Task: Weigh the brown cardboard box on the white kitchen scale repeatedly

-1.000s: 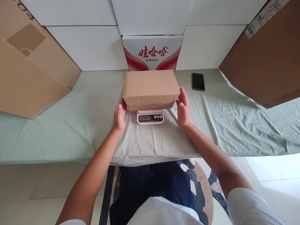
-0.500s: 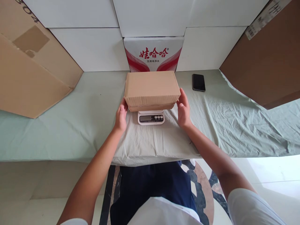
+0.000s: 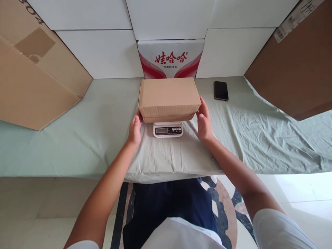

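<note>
A closed brown cardboard box (image 3: 169, 93) sits level over a white digital kitchen scale (image 3: 168, 130), whose display and buttons stick out at the front. Whether the box rests fully on the scale's platform cannot be seen. At the box's left end, my left hand (image 3: 135, 128) holds its lower side, thumb towards me and the other fingers mostly hidden. My right hand (image 3: 204, 119) grips the opposite end, its fingers reaching along the side and partly out of sight. No digits are readable on the scale's display.
A black phone (image 3: 221, 91) lies to the right on the green cloth (image 3: 109, 138) covering the table. Behind stands a white-and-red printed carton (image 3: 171, 57) against white panels. Large cardboard pieces flank the table, one on the left (image 3: 38, 83) and one on the right (image 3: 293, 69).
</note>
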Motion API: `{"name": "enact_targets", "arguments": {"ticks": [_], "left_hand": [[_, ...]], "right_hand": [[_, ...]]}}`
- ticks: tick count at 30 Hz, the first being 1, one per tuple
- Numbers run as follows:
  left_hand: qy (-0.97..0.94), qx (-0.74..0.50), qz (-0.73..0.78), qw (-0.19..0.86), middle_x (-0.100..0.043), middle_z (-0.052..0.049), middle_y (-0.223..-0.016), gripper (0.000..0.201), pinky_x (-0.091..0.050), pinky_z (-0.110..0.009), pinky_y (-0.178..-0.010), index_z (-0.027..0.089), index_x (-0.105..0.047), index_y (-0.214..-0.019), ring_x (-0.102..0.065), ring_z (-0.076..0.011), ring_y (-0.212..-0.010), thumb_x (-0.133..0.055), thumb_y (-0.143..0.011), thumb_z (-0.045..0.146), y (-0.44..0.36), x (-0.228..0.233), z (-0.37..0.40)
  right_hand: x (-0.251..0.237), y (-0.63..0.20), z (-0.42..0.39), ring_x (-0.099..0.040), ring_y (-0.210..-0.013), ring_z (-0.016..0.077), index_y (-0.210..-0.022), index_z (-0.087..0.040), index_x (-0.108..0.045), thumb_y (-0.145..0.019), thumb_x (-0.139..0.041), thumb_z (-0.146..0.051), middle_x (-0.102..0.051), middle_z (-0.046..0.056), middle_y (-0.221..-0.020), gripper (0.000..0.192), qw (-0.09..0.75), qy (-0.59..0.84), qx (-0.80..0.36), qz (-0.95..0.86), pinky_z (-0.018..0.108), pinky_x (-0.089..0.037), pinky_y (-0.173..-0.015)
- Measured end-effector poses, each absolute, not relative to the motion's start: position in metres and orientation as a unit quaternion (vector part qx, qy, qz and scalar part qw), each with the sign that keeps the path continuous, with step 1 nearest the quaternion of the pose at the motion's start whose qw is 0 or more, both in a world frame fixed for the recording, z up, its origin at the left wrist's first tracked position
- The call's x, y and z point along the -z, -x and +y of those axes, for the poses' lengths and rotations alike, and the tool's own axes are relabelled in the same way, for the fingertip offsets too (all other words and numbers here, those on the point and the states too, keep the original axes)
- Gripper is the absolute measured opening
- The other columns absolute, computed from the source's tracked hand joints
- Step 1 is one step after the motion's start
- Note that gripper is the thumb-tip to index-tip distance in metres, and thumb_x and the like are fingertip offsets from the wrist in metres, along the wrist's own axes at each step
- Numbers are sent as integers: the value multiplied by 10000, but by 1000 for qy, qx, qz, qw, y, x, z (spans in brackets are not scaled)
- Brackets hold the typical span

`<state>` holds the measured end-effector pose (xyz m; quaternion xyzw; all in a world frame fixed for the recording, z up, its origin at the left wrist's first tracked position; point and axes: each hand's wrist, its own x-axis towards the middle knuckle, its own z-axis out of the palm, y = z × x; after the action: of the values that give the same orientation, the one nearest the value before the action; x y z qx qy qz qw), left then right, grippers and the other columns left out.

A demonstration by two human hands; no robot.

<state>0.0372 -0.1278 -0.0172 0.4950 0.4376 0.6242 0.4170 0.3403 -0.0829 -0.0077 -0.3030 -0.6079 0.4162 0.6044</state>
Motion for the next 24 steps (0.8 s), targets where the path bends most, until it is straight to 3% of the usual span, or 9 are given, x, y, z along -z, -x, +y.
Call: {"name": "enact_targets", "arguments": {"ticks": [6, 13, 24], "left_hand": [[-533, -628, 415, 387, -471, -43, -1688, 768, -328, -444, -1319, 325, -560, -1523, -382, -304, -1600, -470, -920, 793, -38, 16, -129], [-536, -640, 398, 380, -468, -31, -1689, 787, -286, -459, -1340, 355, -582, -1498, -332, -308, -1625, -464, -888, 837, -42, 7, -135], [-567, -616, 394, 379, -423, -39, -1713, 793, -299, -480, -1331, 352, -499, -1563, -313, -322, -1632, -424, -919, 810, -49, 0, -142]], "right_hand": [[7, -337, -84, -260, -1665, 302, -1574, -493, -364, -914, -541, -711, -358, -131, -1733, 717, 590, 302, -423, -618, 573, -237, -1389], [3, -333, -93, -218, -1679, 288, -1589, -505, -325, -914, -550, -702, -286, -142, -1761, 738, 581, 307, -435, -616, 573, -208, -1401], [0, -314, -105, -92, -1707, 264, -1614, -505, -221, -909, -525, -710, -140, -179, -1789, 794, 571, 316, -428, -625, 541, -151, -1430]]}}
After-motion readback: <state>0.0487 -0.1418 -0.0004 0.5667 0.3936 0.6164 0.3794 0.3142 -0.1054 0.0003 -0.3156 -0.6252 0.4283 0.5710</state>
